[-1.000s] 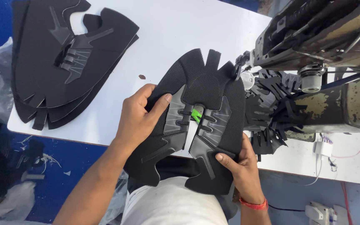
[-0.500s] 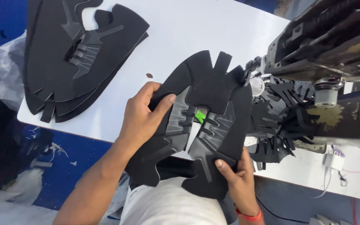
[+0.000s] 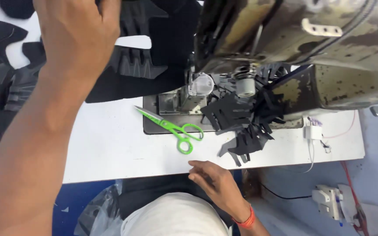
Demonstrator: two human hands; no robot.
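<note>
Black cut material, a flat shaped piece [image 3: 154, 57] with ribbed overlay panels, lies across the upper part of the white worktop [image 3: 110, 153], reaching in under the head of the sewing machine [image 3: 294, 48]. The left hand [image 3: 77, 32] is raised at the top of the view, closed on the upper edge of this piece; the exact grip is cut off by the frame, so how firmly it holds cannot be told. The right hand [image 3: 213, 179] is at the near edge of the worktop, fingers loosely spread, holding nothing, well apart from the left. Green-handled scissors [image 3: 173, 129] lie just beside the needle area, blades pointing away from the right hand, partly on the dark machine plate. A heap of black offcuts [image 3: 241, 122] sits under the machine arm, touching the plate. More black pieces [image 3: 1, 74] lie at the left margin. Risks noted: the piece is held by one hand only, so it may sag or skew as it meets the presser foot; the loose offcuts lie close enough to the feed to be drawn in; the scissors lie where the material might catch on them; the right hand, reaching forward, may brush the blades.
</note>
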